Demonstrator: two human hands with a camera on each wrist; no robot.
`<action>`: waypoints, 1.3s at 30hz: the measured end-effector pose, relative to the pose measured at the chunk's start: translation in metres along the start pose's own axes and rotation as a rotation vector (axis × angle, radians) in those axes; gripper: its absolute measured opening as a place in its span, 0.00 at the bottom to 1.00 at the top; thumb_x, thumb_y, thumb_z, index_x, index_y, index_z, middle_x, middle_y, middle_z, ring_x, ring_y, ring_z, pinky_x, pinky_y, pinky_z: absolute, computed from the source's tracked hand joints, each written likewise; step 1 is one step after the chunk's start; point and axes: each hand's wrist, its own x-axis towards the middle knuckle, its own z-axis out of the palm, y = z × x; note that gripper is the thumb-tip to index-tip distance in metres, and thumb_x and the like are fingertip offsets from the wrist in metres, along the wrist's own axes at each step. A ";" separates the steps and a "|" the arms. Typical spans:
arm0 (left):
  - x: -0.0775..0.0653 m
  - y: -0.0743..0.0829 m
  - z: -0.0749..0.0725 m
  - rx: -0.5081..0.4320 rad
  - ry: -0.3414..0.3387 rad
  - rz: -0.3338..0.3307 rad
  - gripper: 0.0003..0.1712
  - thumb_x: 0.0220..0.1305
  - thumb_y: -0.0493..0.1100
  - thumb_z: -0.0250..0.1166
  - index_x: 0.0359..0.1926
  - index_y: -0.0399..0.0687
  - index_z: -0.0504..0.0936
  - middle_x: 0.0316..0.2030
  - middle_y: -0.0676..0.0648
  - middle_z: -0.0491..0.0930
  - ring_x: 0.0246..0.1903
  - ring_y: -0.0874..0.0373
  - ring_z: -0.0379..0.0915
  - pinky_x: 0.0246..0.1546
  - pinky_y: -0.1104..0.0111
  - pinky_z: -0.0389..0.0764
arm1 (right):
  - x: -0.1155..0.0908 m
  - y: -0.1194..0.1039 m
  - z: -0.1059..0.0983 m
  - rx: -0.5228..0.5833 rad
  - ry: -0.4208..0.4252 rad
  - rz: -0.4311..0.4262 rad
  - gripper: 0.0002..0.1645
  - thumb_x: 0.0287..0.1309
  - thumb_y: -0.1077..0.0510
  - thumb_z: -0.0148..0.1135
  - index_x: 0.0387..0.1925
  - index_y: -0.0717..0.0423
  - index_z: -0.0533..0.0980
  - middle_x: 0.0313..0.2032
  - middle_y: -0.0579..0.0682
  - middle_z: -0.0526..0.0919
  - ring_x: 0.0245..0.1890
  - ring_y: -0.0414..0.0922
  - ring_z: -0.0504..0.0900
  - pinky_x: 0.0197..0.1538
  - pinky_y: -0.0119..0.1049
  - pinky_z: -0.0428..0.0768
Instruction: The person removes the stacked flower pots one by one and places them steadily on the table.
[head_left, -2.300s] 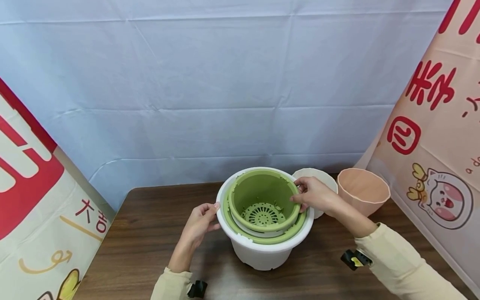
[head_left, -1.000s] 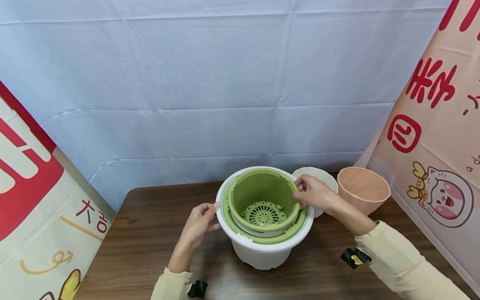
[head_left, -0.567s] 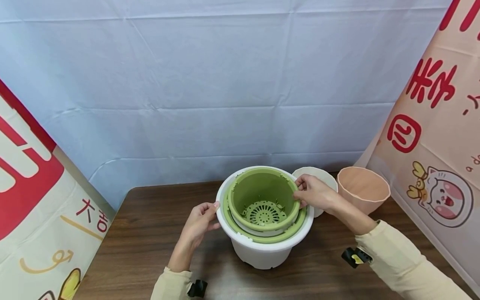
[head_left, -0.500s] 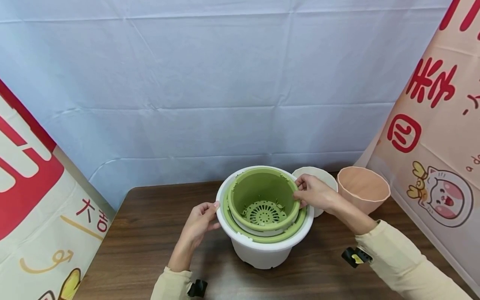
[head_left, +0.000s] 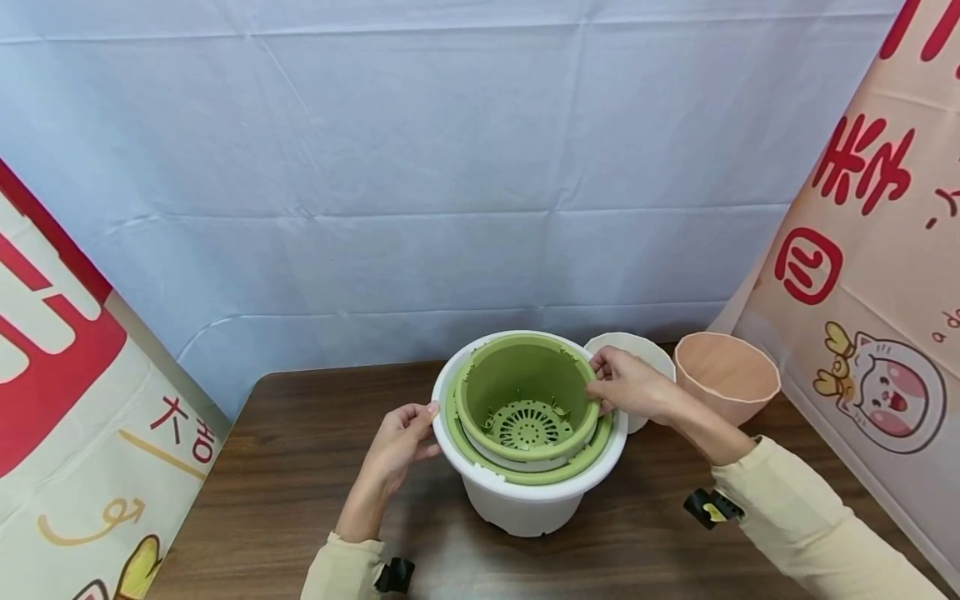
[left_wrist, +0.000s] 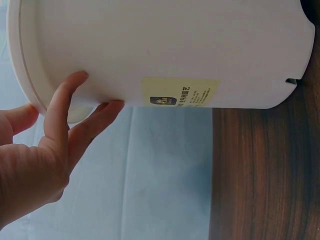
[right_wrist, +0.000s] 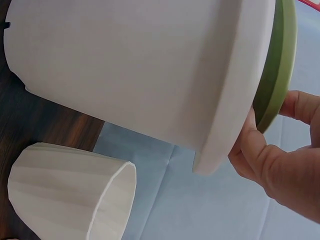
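Flowerpot (head_left: 525, 379) in green, likely light, stiff and best held by its rim, sits beside the right hand (head_left: 633, 388) pinching that rim, inside the white pot (head_left: 525, 507) the left hand (head_left: 396, 443) grips.

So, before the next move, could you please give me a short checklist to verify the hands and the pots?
1. Left hand grips the large white pot: ok, thumb at the rim.
2. Right hand pinches the rim of the inner green pot: ok.
3. Large white pot upright on the table: ok.
4. Small white pot apart from the large one: ok, a gap shows in the right wrist view.
5. Inner green pot free to lift out: cannot tell.
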 end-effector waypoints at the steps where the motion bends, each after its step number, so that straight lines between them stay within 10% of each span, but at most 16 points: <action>1: 0.000 0.000 0.000 0.000 0.003 -0.001 0.13 0.68 0.40 0.53 0.36 0.30 0.72 0.32 0.44 0.76 0.34 0.58 0.77 0.29 0.71 0.80 | 0.000 0.000 0.000 -0.002 -0.002 -0.001 0.15 0.50 0.69 0.53 0.39 0.74 0.63 0.30 0.57 0.72 0.24 0.42 0.75 0.27 0.34 0.80; 39: -0.002 -0.001 0.002 0.009 0.013 0.001 0.13 0.68 0.40 0.53 0.36 0.30 0.72 0.32 0.43 0.76 0.35 0.57 0.77 0.28 0.72 0.80 | -0.002 -0.005 -0.005 0.162 -0.042 0.041 0.16 0.54 0.72 0.49 0.43 0.78 0.60 0.35 0.65 0.71 0.25 0.45 0.79 0.32 0.38 0.82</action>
